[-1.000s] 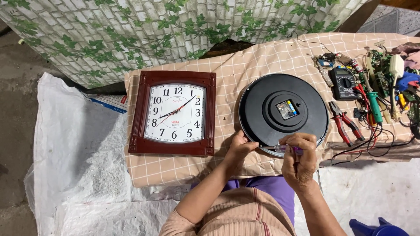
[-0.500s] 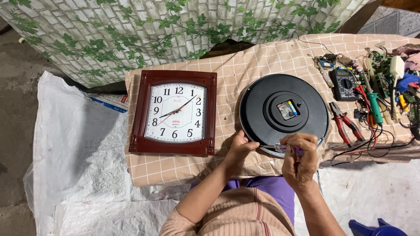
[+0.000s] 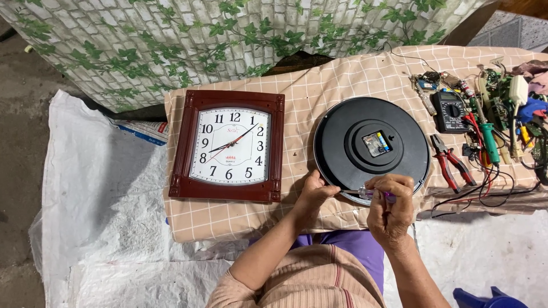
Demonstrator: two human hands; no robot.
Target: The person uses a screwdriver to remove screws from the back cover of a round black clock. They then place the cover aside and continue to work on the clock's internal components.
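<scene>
1. My right hand [image 3: 391, 208] is closed around a small screwdriver [image 3: 371, 194] with a purple handle, its shaft pointing toward 9 o'clock.
2. My left hand [image 3: 314, 191] is pinched shut at the screwdriver's tip, touching the rim of the round black clock [image 3: 348, 125].
3. That clock lies face down on the checked tabletop [image 3: 319, 80], both hands at its 6 o'clock edge.
4. At 9 o'clock from it lies a square brown clock [image 3: 229, 145], face up.
5. At 3 o'clock lie red pliers [image 3: 451, 162] and a multimeter [image 3: 450, 111].
</scene>
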